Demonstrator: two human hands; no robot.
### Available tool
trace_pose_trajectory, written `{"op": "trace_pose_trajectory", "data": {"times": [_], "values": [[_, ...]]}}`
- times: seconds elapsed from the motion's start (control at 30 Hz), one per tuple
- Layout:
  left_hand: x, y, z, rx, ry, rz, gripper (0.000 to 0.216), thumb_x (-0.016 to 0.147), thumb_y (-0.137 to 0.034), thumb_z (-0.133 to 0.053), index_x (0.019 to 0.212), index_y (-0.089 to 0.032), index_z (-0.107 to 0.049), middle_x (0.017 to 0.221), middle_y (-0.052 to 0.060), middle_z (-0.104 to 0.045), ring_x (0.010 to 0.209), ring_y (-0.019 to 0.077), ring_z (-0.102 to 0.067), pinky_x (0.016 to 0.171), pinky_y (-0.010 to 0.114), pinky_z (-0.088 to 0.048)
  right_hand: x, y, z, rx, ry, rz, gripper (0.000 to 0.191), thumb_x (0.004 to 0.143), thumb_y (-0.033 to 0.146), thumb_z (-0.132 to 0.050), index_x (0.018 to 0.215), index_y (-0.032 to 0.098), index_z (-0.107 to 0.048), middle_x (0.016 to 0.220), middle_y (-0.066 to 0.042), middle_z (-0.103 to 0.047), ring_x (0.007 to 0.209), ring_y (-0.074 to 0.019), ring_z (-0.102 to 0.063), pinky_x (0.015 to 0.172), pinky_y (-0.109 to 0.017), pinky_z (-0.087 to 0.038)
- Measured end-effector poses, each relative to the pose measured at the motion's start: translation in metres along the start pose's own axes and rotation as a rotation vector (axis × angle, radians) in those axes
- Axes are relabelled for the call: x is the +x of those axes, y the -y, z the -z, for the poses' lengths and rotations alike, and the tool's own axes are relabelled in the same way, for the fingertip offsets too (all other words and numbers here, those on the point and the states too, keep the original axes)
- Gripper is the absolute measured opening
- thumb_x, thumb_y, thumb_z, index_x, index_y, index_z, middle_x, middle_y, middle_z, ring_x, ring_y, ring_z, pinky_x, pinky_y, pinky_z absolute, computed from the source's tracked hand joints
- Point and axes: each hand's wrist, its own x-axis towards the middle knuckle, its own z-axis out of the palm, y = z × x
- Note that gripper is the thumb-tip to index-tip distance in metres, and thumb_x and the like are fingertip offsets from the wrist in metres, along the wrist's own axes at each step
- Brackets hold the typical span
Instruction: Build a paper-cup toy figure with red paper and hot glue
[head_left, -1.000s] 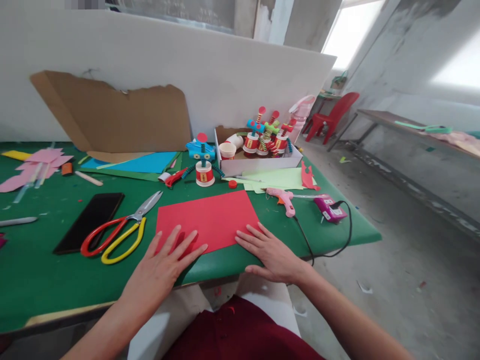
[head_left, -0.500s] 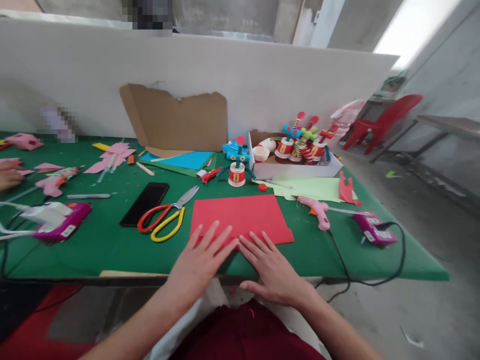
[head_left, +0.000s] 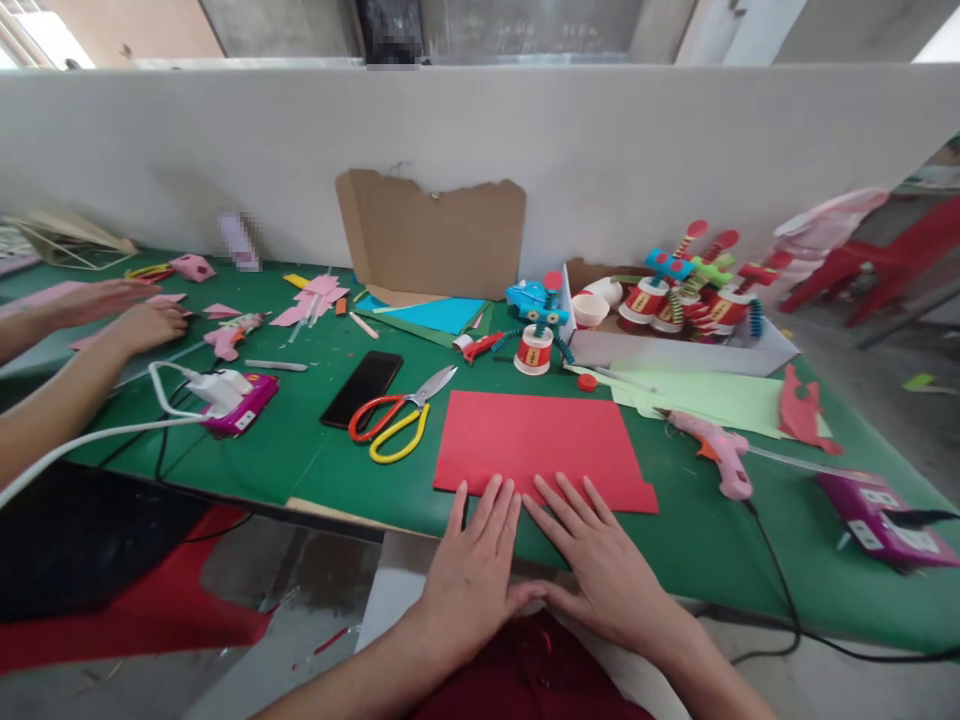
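A red sheet of card [head_left: 536, 440] lies flat in front of me on the green table, with a small tab sticking out at its lower right corner. My left hand [head_left: 476, 560] rests with fingers stretched out, their tips at the near edge of the card. Beside it, my right hand [head_left: 592, 550] is also flat, its fingertips over the card's near edge. The two thumbs meet or nearly meet below. Left of the card are scissors [head_left: 397, 415] with one red and one yellow handle. A pink glue gun [head_left: 712, 450] lies to the right.
A black phone [head_left: 361, 388] is left of the scissors. Behind the card stands a paper-cup robot figure [head_left: 533, 345], near a white box [head_left: 675, 352] of similar figures. Purple power strips [head_left: 885, 520] with cables sit on both sides. A co-worker's hands [head_left: 142, 310] are at far left.
The view has swung left, so the table things appear further right. My left hand has drawn back toward me, from over the card to its near edge, and the thumbs have come together.
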Motion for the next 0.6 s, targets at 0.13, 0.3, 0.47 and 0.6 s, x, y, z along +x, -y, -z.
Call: {"op": "trace_pose_trajectory", "data": {"times": [0.13, 0.3, 0.47, 0.6], "values": [[-0.004, 0.002, 0.0, 0.015, -0.006, 0.021, 0.077, 0.09, -0.066, -0.028, 0.143, -0.01, -0.04, 0.151, 0.016, -0.037, 0.143, 0.0311, -0.027, 0.114, 0.058, -0.019, 0.001, 0.0, 0.001, 0.001, 0.007, 0.001, 0.077, 0.087, 0.064, -0.044, 0.151, 0.026, -0.024, 0.154, -0.007, -0.034, 0.142, -0.0306, -0.028, 0.115, -0.052, -0.019], [-0.008, 0.003, 0.002, 0.023, -0.048, 0.096, 0.07, 0.093, -0.059, -0.028, 0.139, -0.01, -0.046, 0.146, 0.017, -0.045, 0.139, 0.0307, -0.034, 0.114, 0.058, -0.018, 0.001, 0.001, 0.001, 0.007, 0.02, -0.021, 0.076, 0.086, 0.059, -0.05, 0.15, 0.026, -0.027, 0.154, -0.007, -0.033, 0.142, -0.0305, -0.027, 0.115, -0.053, -0.02], [-0.013, 0.003, 0.013, 0.026, -0.101, 0.16, 0.069, 0.094, -0.057, -0.027, 0.14, -0.008, -0.045, 0.141, 0.02, -0.05, 0.136, 0.0319, -0.037, 0.111, 0.057, -0.022, 0.001, 0.002, 0.001, 0.01, 0.005, -0.015, 0.08, 0.084, 0.057, -0.053, 0.151, 0.027, -0.023, 0.155, -0.006, -0.031, 0.143, -0.0311, -0.027, 0.115, -0.053, -0.02], [-0.003, 0.02, 0.029, -0.049, -0.147, 0.106, 0.058, 0.097, -0.048, -0.028, 0.138, -0.012, -0.047, 0.143, 0.015, -0.049, 0.135, 0.0288, -0.038, 0.108, 0.051, -0.027, 0.001, 0.002, 0.002, 0.002, 0.007, -0.013, 0.079, 0.085, 0.059, -0.05, 0.152, 0.027, -0.023, 0.155, -0.006, -0.031, 0.143, -0.0312, -0.026, 0.115, -0.054, -0.019]]}}
